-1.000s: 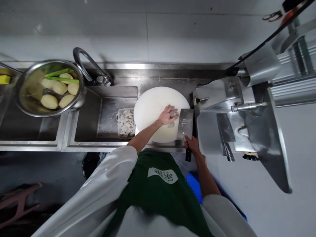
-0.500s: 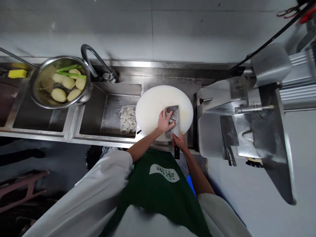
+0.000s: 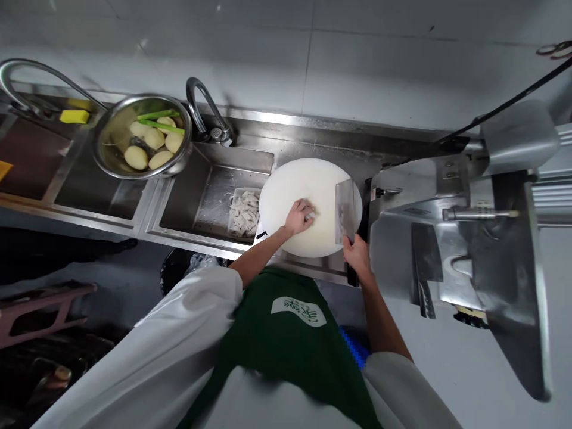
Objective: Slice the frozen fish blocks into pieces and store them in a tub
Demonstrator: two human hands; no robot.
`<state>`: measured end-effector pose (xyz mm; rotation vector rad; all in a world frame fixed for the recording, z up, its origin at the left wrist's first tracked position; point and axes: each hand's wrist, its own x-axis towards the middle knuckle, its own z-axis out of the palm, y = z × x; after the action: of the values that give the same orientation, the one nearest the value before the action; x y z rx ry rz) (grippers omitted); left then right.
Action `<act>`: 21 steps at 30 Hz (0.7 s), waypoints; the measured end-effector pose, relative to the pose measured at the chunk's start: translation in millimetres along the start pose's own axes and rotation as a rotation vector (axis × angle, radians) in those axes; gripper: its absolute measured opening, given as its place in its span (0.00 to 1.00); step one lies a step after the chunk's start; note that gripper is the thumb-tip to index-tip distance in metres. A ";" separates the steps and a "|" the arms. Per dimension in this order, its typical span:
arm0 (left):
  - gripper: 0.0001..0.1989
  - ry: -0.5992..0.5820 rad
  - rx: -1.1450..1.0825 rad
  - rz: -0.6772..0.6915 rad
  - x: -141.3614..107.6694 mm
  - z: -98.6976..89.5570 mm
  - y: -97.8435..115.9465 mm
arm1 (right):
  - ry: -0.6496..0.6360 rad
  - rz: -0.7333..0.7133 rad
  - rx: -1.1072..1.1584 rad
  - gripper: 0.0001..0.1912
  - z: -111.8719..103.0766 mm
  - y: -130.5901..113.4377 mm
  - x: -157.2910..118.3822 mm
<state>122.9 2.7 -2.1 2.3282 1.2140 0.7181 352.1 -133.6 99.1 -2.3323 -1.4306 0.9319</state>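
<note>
My right hand (image 3: pixel 357 255) is wrapped round the handle of a cleaver (image 3: pixel 345 208). Its broad blade lies over the right part of a round white cutting board (image 3: pixel 286 179). Left of the blade, my left hand (image 3: pixel 299 217) is curled closed low over the board, with a bit of greyish-white sliced food (image 3: pixel 310 212) at its fingers; the kind of food cannot be made out. In the sink beside the board stands a clear tub with pale, greyish sliced strips (image 3: pixel 245 213).
A steel bowl (image 3: pixel 99 149) with peeled potatoes (image 3: pixel 136 157) and green stalks stands left, near a tap (image 3: pixel 196 101). A yellow sponge (image 3: pixel 74 116) lies farther left. At right is a metal slicing machine (image 3: pixel 397 238) with another cleaver (image 3: pixel 426 250) on it.
The cleaver has moved right, away from my left hand, which was pressed flat on its blade. My left hand is now curled at the food on the board. The view has shifted left.
</note>
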 end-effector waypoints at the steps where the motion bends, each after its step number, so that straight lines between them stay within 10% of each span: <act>1: 0.17 -0.022 0.016 0.034 -6.1 0.0 5.5 | 0.025 -0.005 -0.121 0.13 -5.9 -2.4 1.3; 11: 0.15 -0.244 0.091 0.058 -47.2 -17.0 13.0 | 0.103 -0.018 -0.397 0.17 14.2 -27.1 20.7; 16: 0.13 0.110 -0.182 -0.243 -38.4 -25.1 6.4 | 0.092 -0.098 -0.419 0.20 31.6 -20.0 30.0; 21: 0.11 0.540 -0.396 -0.597 -61.7 -84.3 -37.9 | 0.052 -0.182 -0.541 0.17 30.2 -26.6 21.7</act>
<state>17.6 -18.5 26.6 1.3762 1.6908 1.2540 320.9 -105.3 81.3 -2.4875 -2.0313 0.4684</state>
